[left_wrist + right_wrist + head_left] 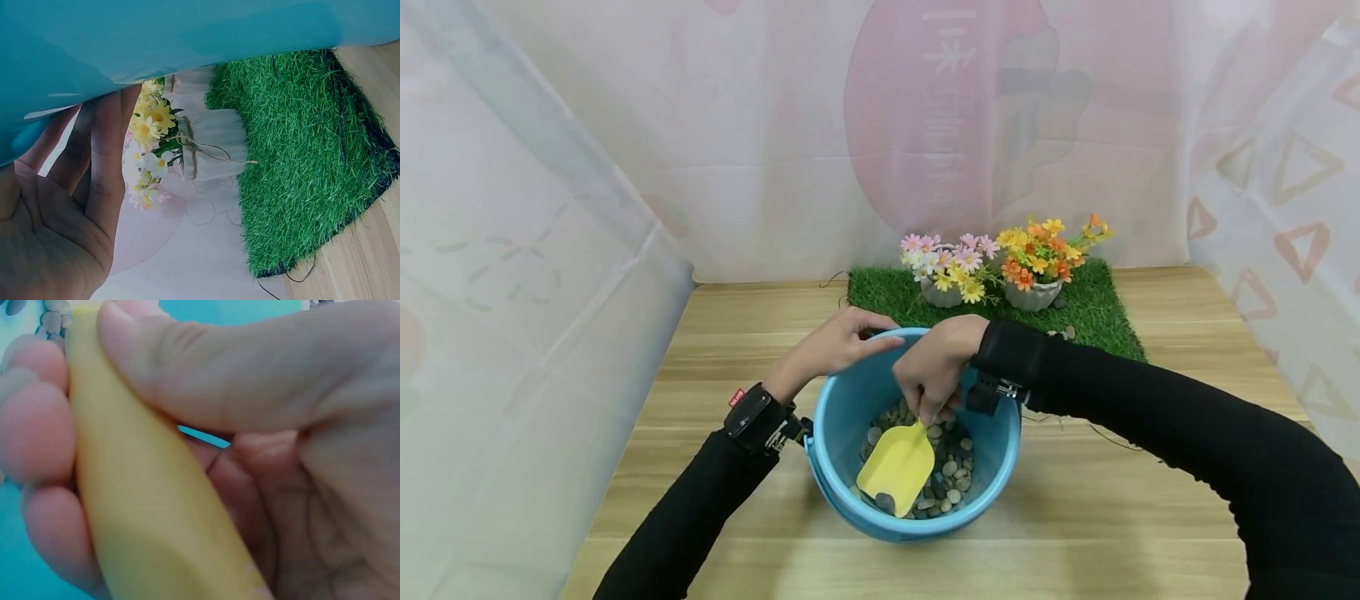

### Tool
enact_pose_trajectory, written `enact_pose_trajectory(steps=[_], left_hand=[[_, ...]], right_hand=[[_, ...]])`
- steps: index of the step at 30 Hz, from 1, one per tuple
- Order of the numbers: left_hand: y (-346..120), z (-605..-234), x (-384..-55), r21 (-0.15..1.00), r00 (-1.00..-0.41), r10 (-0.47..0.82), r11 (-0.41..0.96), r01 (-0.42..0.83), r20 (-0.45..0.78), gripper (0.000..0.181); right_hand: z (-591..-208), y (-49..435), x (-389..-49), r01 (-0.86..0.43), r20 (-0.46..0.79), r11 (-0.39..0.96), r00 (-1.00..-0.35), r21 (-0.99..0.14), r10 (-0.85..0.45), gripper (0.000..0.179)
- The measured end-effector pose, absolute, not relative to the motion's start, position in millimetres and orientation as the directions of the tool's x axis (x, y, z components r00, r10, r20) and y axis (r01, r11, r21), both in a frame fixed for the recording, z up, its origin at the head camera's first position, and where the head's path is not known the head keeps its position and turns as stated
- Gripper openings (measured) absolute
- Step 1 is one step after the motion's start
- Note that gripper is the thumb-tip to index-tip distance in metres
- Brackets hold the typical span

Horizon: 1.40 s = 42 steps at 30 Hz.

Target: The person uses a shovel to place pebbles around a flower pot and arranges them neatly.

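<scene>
A light-blue bucket [842, 417] stands on the table with several grey and brown pebbles [951, 471] in its bottom. My left hand [842, 342] holds the bucket's far-left rim; in the left wrist view its fingers [106, 156] lie along the outer wall. Inside the bucket, my right hand [940, 362] grips the handle of a yellow shovel [898, 467], blade pointing toward the near-left wall. One dark pebble [885, 502] lies on the blade's tip. The right wrist view shows thumb and fingers wrapped round the yellow handle [137, 487].
Behind the bucket lies a green artificial grass mat [1105, 308]. On it stand a pot of pink, white and yellow flowers [951, 267] and a pot of orange and yellow flowers [1041, 262]. A few pebbles [1067, 332] lie on the mat. Printed cloth walls [760, 167] enclose the wooden table [722, 350].
</scene>
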<state>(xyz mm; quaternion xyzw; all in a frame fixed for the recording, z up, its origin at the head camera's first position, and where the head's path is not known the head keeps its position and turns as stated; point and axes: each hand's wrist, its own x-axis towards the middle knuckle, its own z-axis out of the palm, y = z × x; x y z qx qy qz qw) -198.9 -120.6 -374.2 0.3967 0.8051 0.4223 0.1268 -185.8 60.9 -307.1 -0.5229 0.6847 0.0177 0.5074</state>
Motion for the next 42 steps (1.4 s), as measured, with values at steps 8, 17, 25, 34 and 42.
enact_pose_trajectory(steps=[8,17,25,34,42], left_hand=[[-120.5,-374.5,-199.0,0.784,-0.646,0.75,0.314,0.536,0.141,0.019],[-119.7,-374.6,-199.4,0.794,-0.647,0.746,0.295,0.532,0.157,0.018],[-115.6,-360.7,-190.0,0.814,-0.648,0.75,0.291,0.503,0.132,0.018],[-113.5,-339.9,-178.5,0.817,-0.656,0.748,0.311,0.486,0.106,0.017],[-117.9,-373.4,-195.8,0.807,-0.66,0.739,0.306,0.505,0.134,0.017]], right_hand=[[-295.3,74.3,-191.2,-0.636,-0.628,0.414,0.144,-0.651,-0.765,0.032],[-290.0,89.8,-199.0,-0.486,-0.51,0.37,0.193,-0.792,-0.838,0.023],[-284.6,100.0,-201.3,-0.456,-0.454,0.33,0.194,-0.826,-0.87,0.024],[-278.9,114.7,-203.5,-0.444,-0.414,0.31,0.158,-0.841,-0.896,0.023],[-275.7,128.1,-205.1,-0.43,-0.409,0.323,0.123,-0.843,-0.904,0.021]])
